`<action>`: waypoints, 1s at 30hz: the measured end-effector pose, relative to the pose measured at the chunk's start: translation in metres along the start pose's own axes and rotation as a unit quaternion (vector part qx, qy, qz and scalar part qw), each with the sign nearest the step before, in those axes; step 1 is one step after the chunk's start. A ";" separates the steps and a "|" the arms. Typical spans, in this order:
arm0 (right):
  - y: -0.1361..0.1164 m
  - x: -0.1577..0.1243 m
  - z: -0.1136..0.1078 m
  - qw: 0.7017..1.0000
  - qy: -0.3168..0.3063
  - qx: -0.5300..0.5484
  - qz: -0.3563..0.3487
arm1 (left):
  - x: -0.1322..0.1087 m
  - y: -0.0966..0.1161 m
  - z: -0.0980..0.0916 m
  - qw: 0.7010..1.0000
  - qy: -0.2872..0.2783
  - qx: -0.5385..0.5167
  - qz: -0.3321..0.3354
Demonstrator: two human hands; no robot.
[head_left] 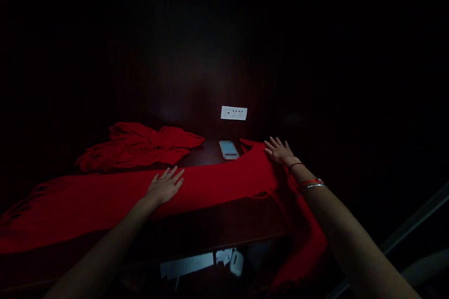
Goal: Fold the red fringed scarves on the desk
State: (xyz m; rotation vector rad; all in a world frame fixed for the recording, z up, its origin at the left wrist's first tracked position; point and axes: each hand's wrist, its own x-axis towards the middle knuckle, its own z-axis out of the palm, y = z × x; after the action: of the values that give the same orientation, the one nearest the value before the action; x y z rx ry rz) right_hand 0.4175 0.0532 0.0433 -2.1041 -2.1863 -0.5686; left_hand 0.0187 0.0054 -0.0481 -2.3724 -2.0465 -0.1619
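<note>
2 bare hands lay palm down on a long red cloth [213, 186] in a dim room, where the fabric stretched across a dark wooden desk [224, 224] from 8 o'clock to 2 o'clock, its fringed end at 8. the left hand [166, 188], a ring [169, 174] on 1 finger, rested on the cloth at 7 o'clock with fingers spread and pinching nothing. the right hand [279, 152] reached to the cloth's far end at 3 o'clock, fingers fanned apart; whether its whole palm bore on the fabric could not be told. a dark cord [295, 165] and, farther up that arm, bracelets [311, 182] circled it.

beside the cloth's far edge, a 2nd red cloth [140, 142], bunched and fringed, took up desk space at 9 o'clock. a phone [229, 149] with a pixelated screen sat near the center, just beyond the flat cloth and close to its edge, with a white wall socket [234, 113] above it at 12 o'clock. at 4 o'clock, a hanging red length [308, 238] dropped past the desk's near edge; its join with the flat part was too dark to make out. below that edge, at 6 o'clock, lay a pale flat item [187, 264], a crumpled white scrap [223, 256] and a rounded white case [236, 263].
</note>
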 end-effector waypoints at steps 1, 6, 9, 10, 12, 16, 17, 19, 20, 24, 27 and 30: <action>-0.005 -0.002 -0.002 1.000 0.009 0.012 -0.005 | 0.000 0.000 0.000 1.000 -0.001 0.001 -0.002; -0.097 -0.048 0.003 0.961 -0.020 0.142 -0.235 | -0.001 0.000 -0.001 1.000 -0.007 0.006 -0.006; -0.150 -0.084 0.011 0.919 -0.058 0.204 -0.332 | -0.003 0.000 -0.002 1.000 0.015 0.003 -0.006; -0.160 -0.093 0.012 0.915 -0.059 0.214 -0.336 | -0.003 0.000 -0.003 1.000 0.018 0.001 -0.009; -0.169 -0.101 0.014 0.919 -0.053 0.222 -0.322 | -0.004 0.001 -0.004 1.000 0.010 -0.002 -0.020; -0.166 -0.100 0.016 0.926 -0.040 0.225 -0.300 | -0.009 0.003 -0.009 1.000 -0.007 -0.006 -0.023; -0.164 -0.099 0.017 0.928 -0.031 0.226 -0.296 | -0.010 0.003 -0.010 1.000 0.010 -0.003 -0.017; -0.162 -0.099 0.017 0.928 -0.009 0.229 -0.292 | -0.014 0.002 -0.013 0.999 0.046 0.004 -0.012; -0.161 -0.100 0.017 0.927 -0.002 0.232 -0.295 | -0.015 0.001 -0.014 0.999 0.045 0.003 -0.016; -0.158 -0.101 0.017 0.908 0.013 0.248 -0.336 | -0.016 -0.004 -0.012 0.998 -0.041 -0.014 -0.044; -0.154 -0.100 0.018 0.895 0.038 0.265 -0.358 | -0.014 -0.006 -0.009 0.998 -0.043 -0.022 -0.046; -0.150 -0.099 0.019 0.888 0.052 0.282 -0.360 | -0.013 -0.007 -0.008 0.999 -0.017 -0.029 -0.042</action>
State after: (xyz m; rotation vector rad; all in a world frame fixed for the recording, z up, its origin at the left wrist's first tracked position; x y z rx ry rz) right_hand 0.2821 -0.0362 -0.0364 -0.9366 -2.6024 -0.0264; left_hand 0.0090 -0.0071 -0.0413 -2.3385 -2.1887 -0.1862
